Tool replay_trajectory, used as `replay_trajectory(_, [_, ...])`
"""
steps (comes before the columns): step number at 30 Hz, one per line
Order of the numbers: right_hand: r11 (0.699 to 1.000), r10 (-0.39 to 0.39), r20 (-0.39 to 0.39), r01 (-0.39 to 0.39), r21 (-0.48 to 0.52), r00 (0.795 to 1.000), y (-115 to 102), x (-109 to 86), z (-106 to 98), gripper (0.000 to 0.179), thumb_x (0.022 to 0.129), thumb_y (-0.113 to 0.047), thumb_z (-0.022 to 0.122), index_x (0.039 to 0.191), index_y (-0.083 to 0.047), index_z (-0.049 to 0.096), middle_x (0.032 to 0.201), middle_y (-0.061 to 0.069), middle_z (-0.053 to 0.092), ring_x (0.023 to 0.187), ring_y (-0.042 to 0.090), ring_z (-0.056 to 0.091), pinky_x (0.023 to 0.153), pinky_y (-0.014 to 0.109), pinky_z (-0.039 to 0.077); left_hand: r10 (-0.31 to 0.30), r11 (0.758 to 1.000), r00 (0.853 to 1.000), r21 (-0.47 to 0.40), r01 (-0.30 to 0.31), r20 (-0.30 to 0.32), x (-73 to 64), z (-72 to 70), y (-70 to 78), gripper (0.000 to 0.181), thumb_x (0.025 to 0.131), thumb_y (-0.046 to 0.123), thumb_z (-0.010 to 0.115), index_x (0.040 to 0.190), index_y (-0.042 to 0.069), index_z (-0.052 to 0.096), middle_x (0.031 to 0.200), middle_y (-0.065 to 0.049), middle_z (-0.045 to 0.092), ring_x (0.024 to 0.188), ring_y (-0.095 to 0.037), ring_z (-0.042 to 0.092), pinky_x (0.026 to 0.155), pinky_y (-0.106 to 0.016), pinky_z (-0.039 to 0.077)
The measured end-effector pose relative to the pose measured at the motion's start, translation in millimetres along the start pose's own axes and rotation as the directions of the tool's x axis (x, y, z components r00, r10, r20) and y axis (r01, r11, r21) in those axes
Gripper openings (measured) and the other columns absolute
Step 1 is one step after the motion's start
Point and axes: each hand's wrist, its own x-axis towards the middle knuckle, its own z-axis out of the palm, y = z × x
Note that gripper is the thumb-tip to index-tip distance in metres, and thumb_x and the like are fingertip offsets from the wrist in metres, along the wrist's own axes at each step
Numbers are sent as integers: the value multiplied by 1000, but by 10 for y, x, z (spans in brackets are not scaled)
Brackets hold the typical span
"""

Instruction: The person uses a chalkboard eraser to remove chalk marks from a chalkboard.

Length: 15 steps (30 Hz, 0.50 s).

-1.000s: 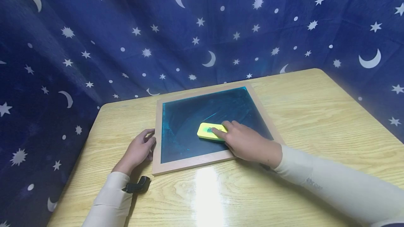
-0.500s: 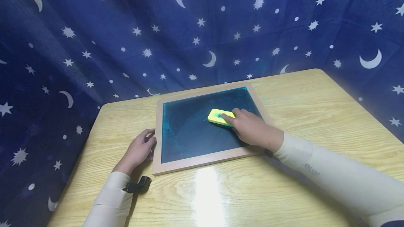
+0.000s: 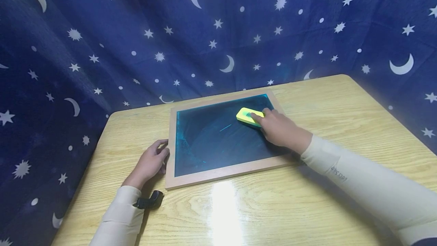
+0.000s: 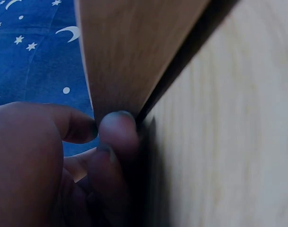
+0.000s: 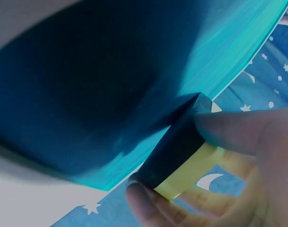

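My right hand (image 3: 281, 130) grips a yellow chalkboard eraser (image 3: 243, 114) by its right end, with fingers round its sides and one finger lying on top. In the right wrist view, the thumb and fingertips hold the eraser's dark felt (image 5: 174, 153) by its two sides. Below it lies a wood-framed chalkboard (image 3: 205, 147), the eraser being over its upper right part. A short chalk stroke (image 3: 225, 128) and faint smears show on the dark surface. My left hand (image 3: 150, 162) rests on the table at the board's left side, its fingertips (image 4: 119, 130) against the outer edge of the wooden frame (image 4: 130, 52).
The board lies on a light wood-grain table (image 3: 327, 113). A dark blue curtain (image 3: 191, 41) with moons and stars hangs behind and to the left. A black wrist device (image 3: 150, 200) sits by the left cuff, just below the board's corner.
My right hand has slid the eraser up and to the right across the board. The short chalk stroke, partly covered before, now shows. My left hand has stayed at the frame.
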Motion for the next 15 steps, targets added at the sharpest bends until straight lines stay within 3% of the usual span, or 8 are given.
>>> replay_trajectory(8, [998, 64, 17, -65, 4, 998, 41, -12, -51, 51, 91, -4, 64, 142, -3, 55, 111, 34, 61, 90, 42, 65, 78, 56, 59, 2, 1000, 1000, -2, -2, 5, -18, -5, 18, 51, 105, 24, 41, 152, 6, 36, 141, -31, 52, 54, -18, 60, 55, -33, 56])
replay_trajectory(15, [998, 48, -16, -49, -33, 999, 1, -8, -48, 52, 88, -3, 65, 139, -5, 57, 101, 30, 62, 78, 36, 61, 70, 52, 58, 2, 1000, 1000, -14, -2, 7, -19, -8, 16, 51, 105, 24, 41, 153, 6, 36, 140, -31, 52, 53, -17, 60, 54, -33, 56])
